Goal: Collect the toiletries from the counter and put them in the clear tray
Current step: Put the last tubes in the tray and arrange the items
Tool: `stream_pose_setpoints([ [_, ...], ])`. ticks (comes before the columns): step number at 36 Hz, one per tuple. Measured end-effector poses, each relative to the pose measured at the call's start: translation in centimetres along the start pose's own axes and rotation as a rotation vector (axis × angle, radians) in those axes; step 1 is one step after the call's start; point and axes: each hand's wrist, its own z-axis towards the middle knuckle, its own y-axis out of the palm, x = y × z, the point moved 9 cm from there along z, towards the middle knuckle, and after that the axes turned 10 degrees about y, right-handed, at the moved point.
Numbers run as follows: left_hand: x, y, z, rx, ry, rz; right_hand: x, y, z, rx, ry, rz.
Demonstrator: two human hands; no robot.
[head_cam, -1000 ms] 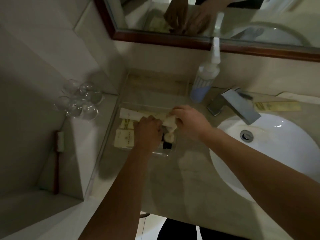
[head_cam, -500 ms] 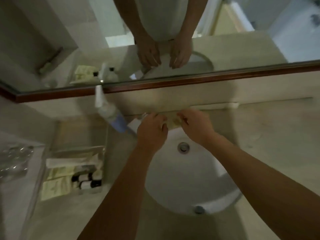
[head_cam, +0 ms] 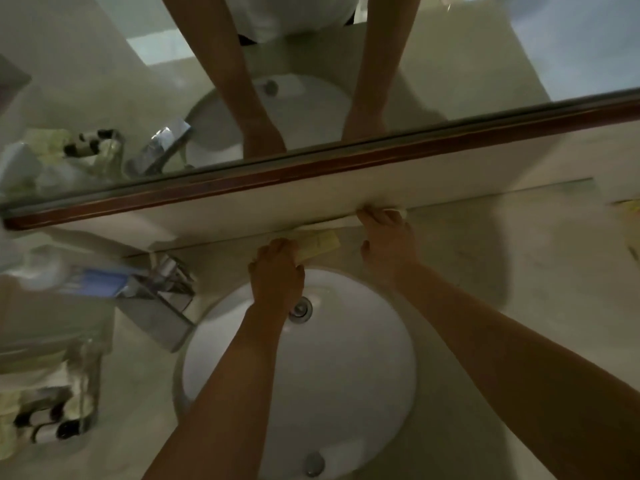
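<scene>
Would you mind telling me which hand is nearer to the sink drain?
The left. The left hand hovers just above the sink drain, its wrist overlapping it, while the right hand is farther up and right, at the backsplash.

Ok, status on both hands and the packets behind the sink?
Left hand gripping pale yellow packet. Right hand on white packet at the wall. Clear tray far left. Faucet between.

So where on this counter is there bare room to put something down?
The widest bare patch is the counter right of the sink, up to the back wall. A narrower strip lies between the sink and the clear tray. It is crowded behind the sink, where both hands work on packets, and on the left around the faucet and bottle.
</scene>
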Motion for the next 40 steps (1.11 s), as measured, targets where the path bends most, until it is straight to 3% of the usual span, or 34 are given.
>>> stream_pose_setpoints([
  [6,-0.4,0.2,1.3,0.027,-0.057,0.067,0.2,0.3,1.4,0.073,-0.029,-0.005],
  [18,-0.2,0.9,1.4,0.009,-0.032,0.137,1.9,1.3,1.8,0.064,0.07,-0.103],
  [26,0.6,0.4,-0.4,0.004,0.004,0.003,1.7,0.7,-1.1,0.073,0.077,0.023],
  [30,1.0,-2.1,-2.4,0.059,0.05,-0.2,-0.3,-1.2,-3.3,0.072,0.053,0.178],
  [34,0.5,-7.1,-5.2,0.128,0.08,-0.255,-4.3,-3.9,-5.9,0.028,0.04,0.333],
  [40,-3.7,-15.0,-10.8,0.282,0.118,-0.344,-13.3,-7.4,-10.3,0.111,-0.044,0.357],
])
